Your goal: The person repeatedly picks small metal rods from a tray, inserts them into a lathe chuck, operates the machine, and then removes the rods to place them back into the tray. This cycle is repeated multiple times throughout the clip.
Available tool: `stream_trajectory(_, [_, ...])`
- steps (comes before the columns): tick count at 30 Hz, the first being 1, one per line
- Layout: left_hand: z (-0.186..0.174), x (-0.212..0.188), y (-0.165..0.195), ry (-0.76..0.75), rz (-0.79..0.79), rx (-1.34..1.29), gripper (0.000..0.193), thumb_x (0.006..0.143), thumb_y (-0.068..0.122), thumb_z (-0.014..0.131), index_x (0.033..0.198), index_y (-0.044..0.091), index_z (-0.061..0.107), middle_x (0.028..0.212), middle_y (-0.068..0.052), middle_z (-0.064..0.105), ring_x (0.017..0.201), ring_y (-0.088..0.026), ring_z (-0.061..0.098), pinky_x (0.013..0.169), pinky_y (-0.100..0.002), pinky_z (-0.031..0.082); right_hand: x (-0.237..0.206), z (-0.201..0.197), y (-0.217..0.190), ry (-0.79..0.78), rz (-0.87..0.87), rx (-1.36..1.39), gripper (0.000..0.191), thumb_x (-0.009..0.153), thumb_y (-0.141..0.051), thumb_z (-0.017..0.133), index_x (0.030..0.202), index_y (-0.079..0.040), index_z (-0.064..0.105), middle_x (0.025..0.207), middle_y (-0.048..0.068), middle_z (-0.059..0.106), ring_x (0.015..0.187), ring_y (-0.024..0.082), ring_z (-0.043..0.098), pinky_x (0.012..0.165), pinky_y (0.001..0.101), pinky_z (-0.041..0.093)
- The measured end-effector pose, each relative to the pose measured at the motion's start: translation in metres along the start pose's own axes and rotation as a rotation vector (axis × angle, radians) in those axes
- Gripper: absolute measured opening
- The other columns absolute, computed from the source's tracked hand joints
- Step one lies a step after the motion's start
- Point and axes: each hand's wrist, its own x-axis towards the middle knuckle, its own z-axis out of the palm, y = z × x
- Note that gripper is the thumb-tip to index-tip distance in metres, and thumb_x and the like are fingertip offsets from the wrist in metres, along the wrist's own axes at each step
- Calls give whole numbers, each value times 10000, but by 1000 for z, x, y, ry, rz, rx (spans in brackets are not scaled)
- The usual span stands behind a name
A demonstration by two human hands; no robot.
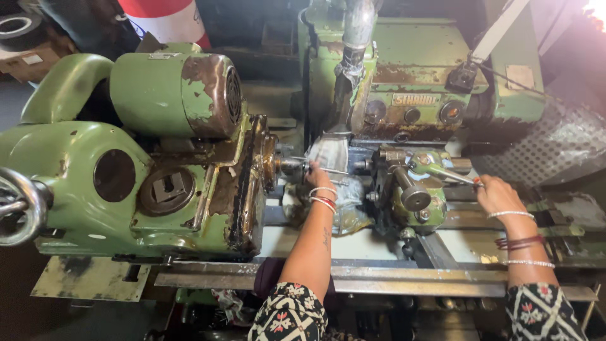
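Head view, looking down on an old green machine tool with chipped, rusted paint. The person's left hand (pixel 317 177) sits at centre frame, fingers closed around a thin metal rod (pixel 329 169) that lies roughly level, its left end at the spindle nose (pixel 289 165) of the headstock (pixel 126 183); grip narrow and pinched on the rod. Left wrist carries white and red bangles (pixel 323 197). The right hand (pixel 499 194) is at right of centre, fingers wrapped on the end of a long metal lever (pixel 449 174) that slopes up and left into the green tailstock block (pixel 413 186); grip closed on the lever tip. Right forearm bears white and dark red bangles (pixel 519 240). Both sleeves, black and white patterned, show at the lower edge. A green motor housing (pixel 180 93) with a rusted end face sits on top of the headstock, upper left. A chromed handwheel (pixel 19 205) is cut off by the left edge. Behind the hands, upper centre, a second green machine body (pixel 435 69) with round knobs, and a grey hose (pixel 353 44) hanging down to a clear plastic wrapping (pixel 328 151) just above the rod. A pale flat bed surface (pixel 353 243) lies beneath the left forearm. A perforated metal guard (pixel 555 142) is at upper right.
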Motion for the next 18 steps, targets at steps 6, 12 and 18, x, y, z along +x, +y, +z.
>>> stream_trajectory(6, [-4, 4, 0, -144, 100, -85, 539, 976, 458, 577, 1275, 10, 594, 1234, -81, 716, 1044, -188, 668, 830, -368, 562, 0, 4, 1, 17, 19, 77, 359, 961, -203, 515, 1255, -82, 682, 1214, 278, 671, 1149, 481, 617, 1004, 550, 482])
stream_trajectory(12, [-11, 5, -3, -198, 78, 63, 527, 987, 440, 574, 1286, 7, 601, 1230, -93, 720, 1049, -224, 673, 820, -391, 553, -4, 0, -4, 9, 28, 39, 357, 967, -195, 506, 1259, -77, 674, 1223, 276, 673, 1150, 483, 619, 998, 566, 478])
stream_trajectory(18, [-7, 10, 2, -98, 51, -10, 498, 986, 452, 604, 1273, 54, 517, 1268, -123, 690, 1076, -246, 658, 851, -400, 562, -3, -2, -7, 0, 44, 47, 335, 970, -207, 510, 1227, -87, 689, 1211, 276, 676, 1155, 482, 618, 1003, 560, 480])
